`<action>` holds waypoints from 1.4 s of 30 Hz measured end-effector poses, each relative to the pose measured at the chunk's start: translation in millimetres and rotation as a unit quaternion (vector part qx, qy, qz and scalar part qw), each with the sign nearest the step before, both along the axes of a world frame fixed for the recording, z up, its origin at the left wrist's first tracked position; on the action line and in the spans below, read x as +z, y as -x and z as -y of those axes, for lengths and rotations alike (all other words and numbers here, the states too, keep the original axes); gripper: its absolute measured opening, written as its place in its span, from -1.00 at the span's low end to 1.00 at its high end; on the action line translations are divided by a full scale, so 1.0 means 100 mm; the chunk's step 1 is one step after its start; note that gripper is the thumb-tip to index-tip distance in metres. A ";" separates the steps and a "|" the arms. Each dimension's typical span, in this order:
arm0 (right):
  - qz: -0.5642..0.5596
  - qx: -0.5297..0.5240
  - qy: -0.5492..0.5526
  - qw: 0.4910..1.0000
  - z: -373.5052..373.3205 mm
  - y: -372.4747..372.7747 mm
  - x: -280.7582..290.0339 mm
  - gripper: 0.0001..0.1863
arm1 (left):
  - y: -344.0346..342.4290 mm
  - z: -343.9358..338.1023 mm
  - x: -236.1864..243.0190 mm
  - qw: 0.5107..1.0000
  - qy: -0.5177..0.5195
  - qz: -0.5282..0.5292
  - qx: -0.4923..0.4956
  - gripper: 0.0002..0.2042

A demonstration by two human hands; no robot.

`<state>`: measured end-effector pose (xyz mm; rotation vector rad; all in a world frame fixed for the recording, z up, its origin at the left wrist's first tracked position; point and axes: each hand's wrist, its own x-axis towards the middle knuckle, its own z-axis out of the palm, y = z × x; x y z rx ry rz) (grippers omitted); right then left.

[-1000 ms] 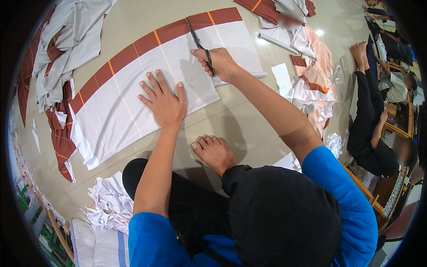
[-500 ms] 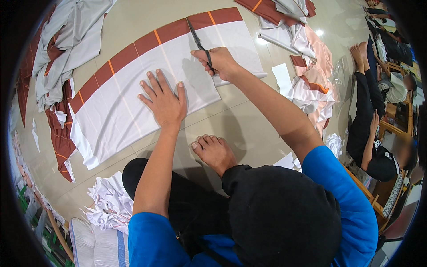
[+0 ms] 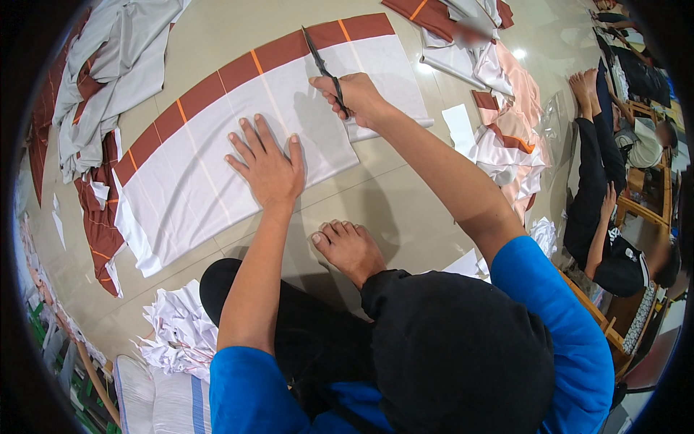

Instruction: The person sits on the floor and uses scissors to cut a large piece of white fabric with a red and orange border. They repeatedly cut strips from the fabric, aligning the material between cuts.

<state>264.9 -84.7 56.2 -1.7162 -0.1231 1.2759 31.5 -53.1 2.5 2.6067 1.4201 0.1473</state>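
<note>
A long piece of white fabric [image 3: 173, 210] with a brown band and thin orange stripes lies spread on the tiled floor. My left hand [image 3: 269, 168] rests flat on its white part, fingers spread. Farther right, my right hand [image 3: 354, 100] is closed around the handles of black scissors [image 3: 318, 59]. Their blades point away from me, with the tips at the brown band's far edge. A cut runs from the near edge up toward the scissors, splitting off the right-hand part of the fabric. How far the blades are parted is hard to make out.
Grey and brown fabric [image 3: 116, 65] is heaped at the far left, and peach and white fabric [image 3: 517, 108] at the right. White scraps [image 3: 181, 325] and a white sack [image 3: 170, 398] lie at near left. Another person in black [image 3: 603, 239] sits at the right.
My right hand and the scissors have shifted very slightly, and the blades look a little wider apart. My left hand stays in place on the fabric.
</note>
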 end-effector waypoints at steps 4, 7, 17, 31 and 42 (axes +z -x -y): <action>0.000 -0.004 0.008 1.000 -0.03 0.00 -0.01 -0.56 | 0.01 0.00 -0.01 1.000 0.000 0.001 0.001 -0.16; 0.000 -0.002 0.011 1.000 -0.04 0.00 -0.02 -0.56 | 0.01 0.00 -0.01 1.000 -0.001 0.000 0.002 -0.16; -0.002 -0.002 -0.013 1.000 0.02 -0.07 -0.02 -0.53 | -0.01 0.01 -0.02 1.000 -0.002 -0.003 0.001 -0.16; 0.530 0.055 0.051 0.845 0.41 -0.87 -0.36 -0.74 | 0.01 0.00 0.05 1.000 0.028 0.006 0.003 -0.15; 0.744 -0.161 0.076 0.644 0.09 -2.33 1.18 -0.61 | 0.01 0.00 0.15 0.999 0.038 -0.005 0.010 -0.16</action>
